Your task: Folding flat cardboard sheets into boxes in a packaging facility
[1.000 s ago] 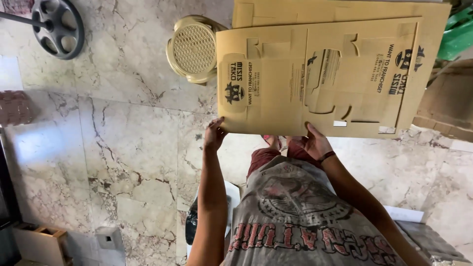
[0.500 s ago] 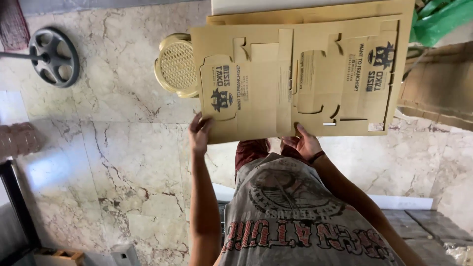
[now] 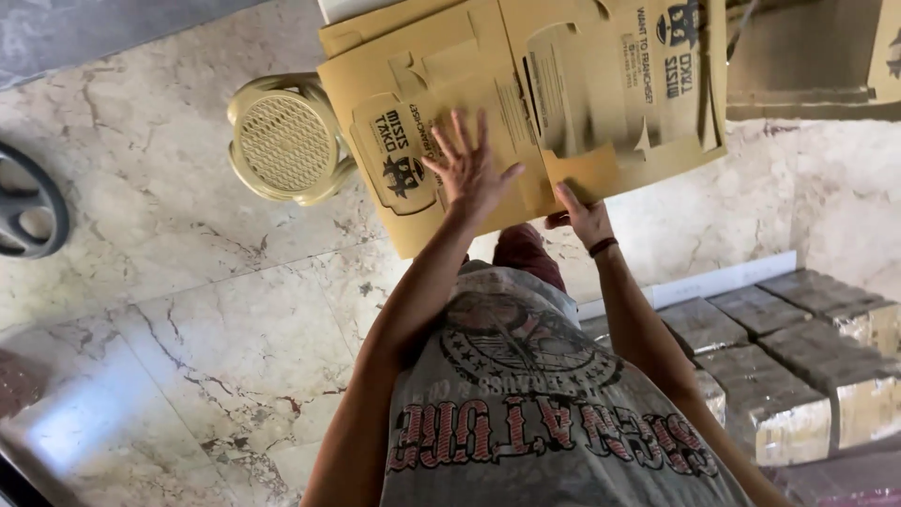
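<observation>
Both bare arms reach forward and up from the torso, side by side, elbows only slightly bent. The left hand (image 3: 471,174) is spread wide, all five fingers splayed and pointing away from the body, the palm pressed flat against a surface, the wrist bent back a little. The right hand (image 3: 584,214) sits lower and nearer the body, its fingers curled under an edge with the thumb laid on top in a pinching grip, and a dark band circles the right wrist (image 3: 603,247).
</observation>
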